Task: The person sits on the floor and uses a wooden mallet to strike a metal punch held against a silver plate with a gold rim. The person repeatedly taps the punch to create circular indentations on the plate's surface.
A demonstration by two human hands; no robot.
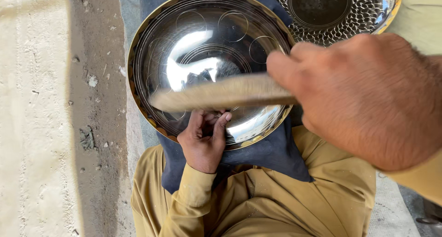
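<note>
Both hands are engaged on one workpiece. Right hand (pixel 368 99), nearest the camera and large in view, is closed around one end of a pale, flat brush-like tool (pixel 221 93); the tool is blurred and lies across the face of the polished metal plate (pixel 184 48). Left hand (pixel 205 142), lower centre, grips the near rim of the plate, fingers curled over the edge onto the shiny face, thumb side beneath. The plate is round, mirror-bright, with engraved circles and a gold-coloured scalloped rim. It rests tilted on a dark blue cloth (pixel 271 154) spread over the person's lap, above mustard-yellow trousers (pixel 276 205). Beyond it, at the upper right, a second metal plate (pixel 363 20) with a dotted pattern lies partly out of frame. Rough concrete floor (pixel 37 126) runs along the left.
</note>
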